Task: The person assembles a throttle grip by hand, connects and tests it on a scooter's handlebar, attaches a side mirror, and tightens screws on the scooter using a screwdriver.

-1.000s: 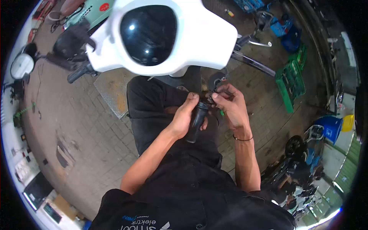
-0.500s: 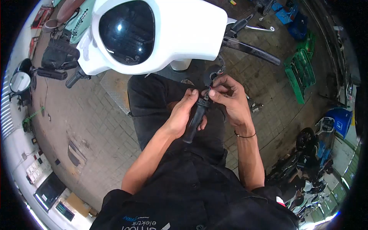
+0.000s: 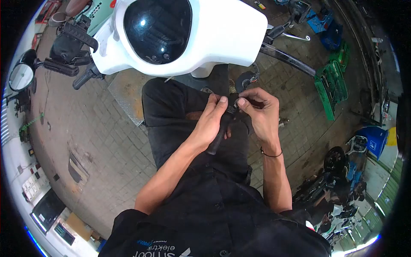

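A black throttle grip [image 3: 217, 143] lies slanted over my lap, its rubber end pointing toward my body. My left hand [image 3: 209, 124] is wrapped round it, thumb along the upper part. Thumb and fingertips of my right hand [image 3: 264, 115] are pinched together at the grip's far end, against a small part too hidden to make out. Just in front of both hands stands the white scooter front cover [image 3: 227, 34] with its dark display [image 3: 157, 30]. A black round part with a cable [image 3: 246, 81] hangs beyond my right fingers.
A brake lever [image 3: 291, 60] juts out at the scooter's right, and a black handlebar grip [image 3: 85, 78] at its left. An open green toolbox [image 3: 332, 88] stands on the paved floor to the right. A worn metal plate [image 3: 127, 96] lies left of my knee.
The view has shifted a little, so the scooter appears farther right and higher. Both hands stay at the throttle grip, my right fingers still pinched at its far end.
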The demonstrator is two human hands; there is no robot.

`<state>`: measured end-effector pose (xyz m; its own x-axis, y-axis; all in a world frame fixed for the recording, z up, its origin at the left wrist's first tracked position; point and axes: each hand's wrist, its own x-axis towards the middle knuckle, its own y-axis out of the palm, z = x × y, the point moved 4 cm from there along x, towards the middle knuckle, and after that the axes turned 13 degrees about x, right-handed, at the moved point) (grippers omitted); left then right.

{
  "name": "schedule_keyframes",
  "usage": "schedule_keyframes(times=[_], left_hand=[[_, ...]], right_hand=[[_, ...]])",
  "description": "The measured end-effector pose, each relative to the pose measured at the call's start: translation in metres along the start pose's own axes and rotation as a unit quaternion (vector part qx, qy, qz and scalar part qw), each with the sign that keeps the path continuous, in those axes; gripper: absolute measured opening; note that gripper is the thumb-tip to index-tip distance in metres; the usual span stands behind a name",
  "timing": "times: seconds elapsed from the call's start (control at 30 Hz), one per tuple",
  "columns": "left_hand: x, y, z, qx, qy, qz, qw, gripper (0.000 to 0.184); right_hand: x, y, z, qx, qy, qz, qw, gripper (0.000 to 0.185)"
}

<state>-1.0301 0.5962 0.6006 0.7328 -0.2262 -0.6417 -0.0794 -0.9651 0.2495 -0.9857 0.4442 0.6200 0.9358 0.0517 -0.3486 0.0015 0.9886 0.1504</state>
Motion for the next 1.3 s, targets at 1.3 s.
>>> schedule_keyframes(times=[1.3], left_hand=[[0.014, 0.025, -0.012, -0.008, 0.001, 0.001, 1.0, 0.035]], right_hand=[[-0.001, -0.008, 0.03, -0.187, -0.083, 0.05, 0.977, 0.008]])
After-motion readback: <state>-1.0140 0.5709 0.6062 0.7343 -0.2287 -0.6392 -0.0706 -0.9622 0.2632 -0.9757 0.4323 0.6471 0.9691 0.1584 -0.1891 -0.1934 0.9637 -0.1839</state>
